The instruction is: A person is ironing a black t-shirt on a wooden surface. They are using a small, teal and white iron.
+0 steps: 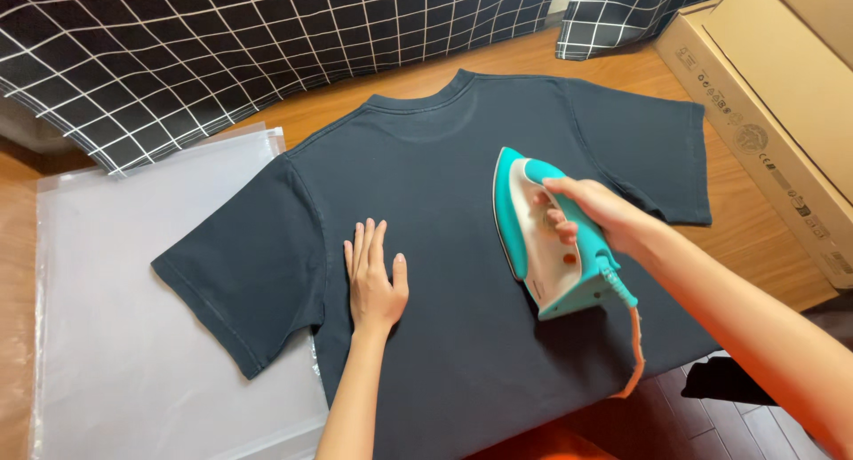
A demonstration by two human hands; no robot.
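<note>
R hand (pixel 597 213) clamped on handle of teal iron (pixel 544 238), sole down on dark tee (pixel 462 185), right of centre. L hand (pixel 373 278) flat on tee, fingers together, thumb out. Tee lies back-up on wood table (pixel 755 238), partly over clear plastic sheet (pixel 133 336). Cord (pixel 636 353) end prob. off-frame.

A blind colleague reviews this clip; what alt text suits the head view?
A person's right hand grips a teal and white iron on a dark T-shirt spread flat, while the left hand presses the fabric. A clear plastic sheet lies left, a cardboard box right.
</note>
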